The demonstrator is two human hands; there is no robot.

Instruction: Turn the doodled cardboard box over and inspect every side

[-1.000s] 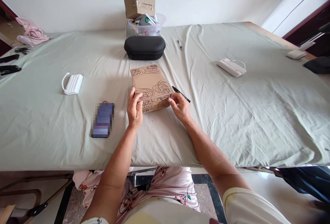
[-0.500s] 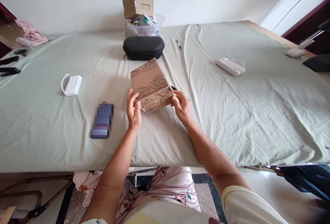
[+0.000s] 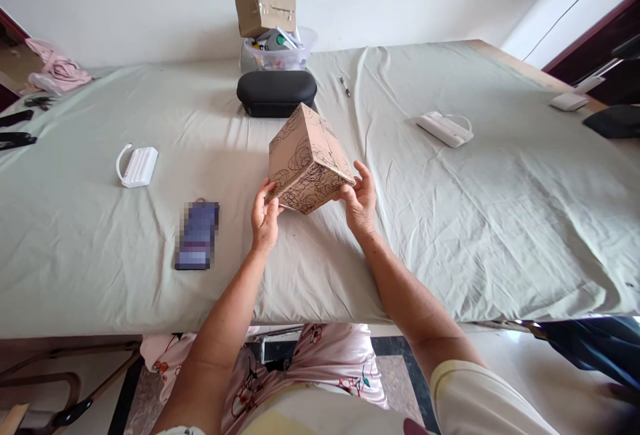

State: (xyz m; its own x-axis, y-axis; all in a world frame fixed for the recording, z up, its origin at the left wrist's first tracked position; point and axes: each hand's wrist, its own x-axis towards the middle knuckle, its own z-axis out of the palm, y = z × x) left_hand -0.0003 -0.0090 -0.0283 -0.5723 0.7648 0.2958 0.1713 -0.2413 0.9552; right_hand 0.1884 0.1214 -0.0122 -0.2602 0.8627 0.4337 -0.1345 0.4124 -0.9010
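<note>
A brown cardboard box printed with black rose outlines is held up off the table, tipped so one corner points at me. My left hand grips its lower left edge with thumb and fingers. My right hand holds the lower right edge, fingers curled round the corner. Both hands are over the middle of the cloth-covered table.
Behind the box lies a black zip case, then a clear tub with a plain carton on top. A phone and a white ridged device lie left; another white device and a pen lie right.
The box lay flat on the cloth a second ago; both hands have lifted it and turned it up onto an edge, so its underside now faces me.
</note>
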